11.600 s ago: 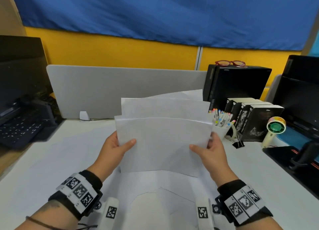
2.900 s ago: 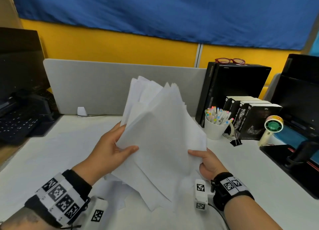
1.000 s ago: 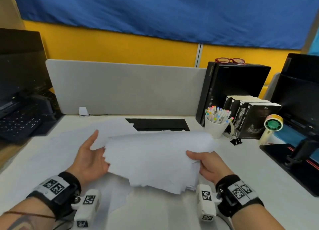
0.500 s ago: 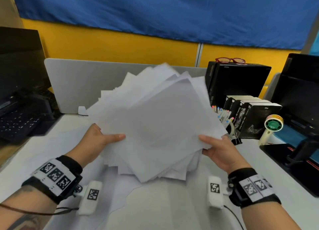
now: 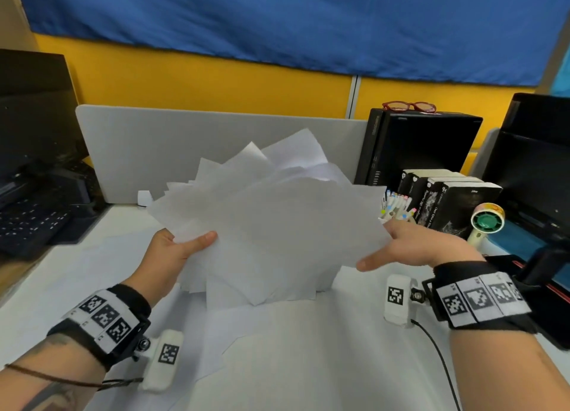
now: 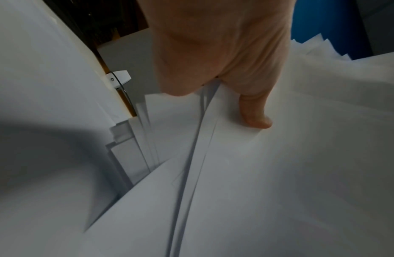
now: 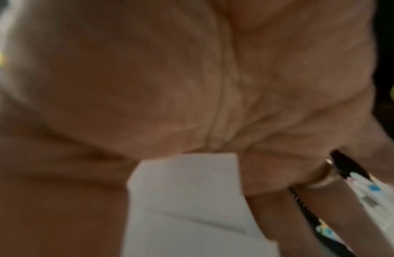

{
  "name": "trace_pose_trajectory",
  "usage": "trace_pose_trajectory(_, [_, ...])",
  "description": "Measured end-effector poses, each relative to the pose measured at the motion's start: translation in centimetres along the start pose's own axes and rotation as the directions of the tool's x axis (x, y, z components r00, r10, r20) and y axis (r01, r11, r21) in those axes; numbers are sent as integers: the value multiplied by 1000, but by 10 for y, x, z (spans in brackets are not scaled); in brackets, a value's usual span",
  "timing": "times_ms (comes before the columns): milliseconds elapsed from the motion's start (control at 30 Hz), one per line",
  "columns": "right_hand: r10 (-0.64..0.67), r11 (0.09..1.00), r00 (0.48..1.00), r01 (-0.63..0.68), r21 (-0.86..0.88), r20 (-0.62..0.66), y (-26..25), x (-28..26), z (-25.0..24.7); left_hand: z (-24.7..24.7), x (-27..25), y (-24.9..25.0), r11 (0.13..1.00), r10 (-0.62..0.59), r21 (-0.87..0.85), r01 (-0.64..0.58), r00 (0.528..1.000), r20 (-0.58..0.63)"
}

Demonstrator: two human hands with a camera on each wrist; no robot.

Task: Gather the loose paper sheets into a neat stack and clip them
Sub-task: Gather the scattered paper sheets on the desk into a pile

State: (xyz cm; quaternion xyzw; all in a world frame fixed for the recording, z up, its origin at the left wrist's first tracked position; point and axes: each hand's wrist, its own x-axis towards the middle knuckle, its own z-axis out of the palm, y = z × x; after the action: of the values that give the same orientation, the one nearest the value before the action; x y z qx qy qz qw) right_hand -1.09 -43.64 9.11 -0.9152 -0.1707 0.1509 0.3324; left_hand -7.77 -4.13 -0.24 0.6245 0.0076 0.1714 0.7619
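A fanned, uneven bunch of white paper sheets [image 5: 277, 225] stands tilted on the desk, with its lower corners touching down in front of me. My left hand [image 5: 177, 245] pinches its left edge, thumb on the front face; the left wrist view shows that thumb [image 6: 256, 120] pressed on the sheets [image 6: 279, 173]. My right hand [image 5: 407, 245] is at the right edge with fingers straight and thumb spread wide. A corner of the sheets [image 7: 187, 191] lies in the fork of the right hand [image 7: 191, 87]. No clip shows in any view.
More loose sheets [image 5: 277, 358] lie flat on the white desk [image 5: 354, 379]. A pen cup [image 5: 396, 205], black boxes [image 5: 453, 204] and a small fan [image 5: 489, 222] stand close behind my right hand. A grey divider [image 5: 185, 145] is behind, a keyboard [image 5: 30, 225] at left.
The bunch has dropped lower and spread wider than half a second ago. My right thumb has come off the front of the sheets and the hand has shifted right, toward the pen cup.
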Motion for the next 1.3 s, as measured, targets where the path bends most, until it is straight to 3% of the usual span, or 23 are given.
trace_pose_trajectory(67, [-154, 977, 988, 155, 147, -20, -10, -6, 1, -1, 2, -2, 1000, -5, -14, 5, 1000, -25])
trace_pose_trajectory(100, [-234, 940, 967, 252, 232, -101, -13, -5, 4, -1, 3, -3, 1000, -2, -16, 1, 1000, -30])
trace_pose_trajectory(167, [-269, 900, 929, 336, 278, -254, -17, 3, 13, 1, 3, -3, 1000, 14, -26, -15, 999, -43])
trace_pose_trajectory(200, [-232, 908, 931, 311, 279, -283, -15, 10, 18, 2, 4, -2, 999, 13, -37, -15, 998, -53])
trace_pose_trajectory(300, [-100, 911, 973, 174, 374, -210, -2, 27, 32, 3, 7, -2, 993, -32, -118, 22, 996, -86])
trace_pose_trajectory(400, [-23, 790, 978, 145, 596, -209, 5, 36, 48, 0, 5, -12, 982, -80, -176, 65, 994, -80])
trace_pose_trajectory(567, [77, 595, 926, 256, 762, -371, 9, 41, 79, -2, -5, -24, 996, -82, -29, 82, 996, 19])
trace_pose_trajectory(733, [57, 507, 863, 408, 759, -502, -5, 30, 69, 23, 3, 13, 986, 111, 128, -104, 993, -47])
trace_pose_trajectory(800, [-40, 531, 881, 418, 737, -471, -6, 21, 55, 31, 8, 31, 974, 176, 150, -170, 984, -26])
trace_pose_trajectory(900, [-150, 713, 953, 290, 639, -265, -3, 7, 36, 36, 7, 42, 961, 209, 173, -215, 976, 54])
trace_pose_trajectory(1000, [-148, 733, 974, 224, 643, -171, -2, 2, 37, 35, 4, 30, 969, 180, 155, -194, 978, 102])
trace_pose_trajectory(1100, [-11, 649, 967, 201, 734, -255, 11, 12, 65, 29, 0, 8, 983, 160, 84, -164, 986, 52])
trace_pose_trajectory(1167, [86, 656, 940, 196, 729, -331, 19, 18, 84, 24, -2, -1, 992, 119, 48, -119, 993, 7])
trace_pose_trajectory(1233, [48, 718, 897, 274, 639, -439, 11, 15, 86, 19, -1, -3, 994, 97, 40, -97, 995, -5])
trace_pose_trajectory(1300, [-78, 758, 862, 378, 532, -501, -11, 5, 74, 17, 3, 5, 991, 130, 16, -130, 991, -26])
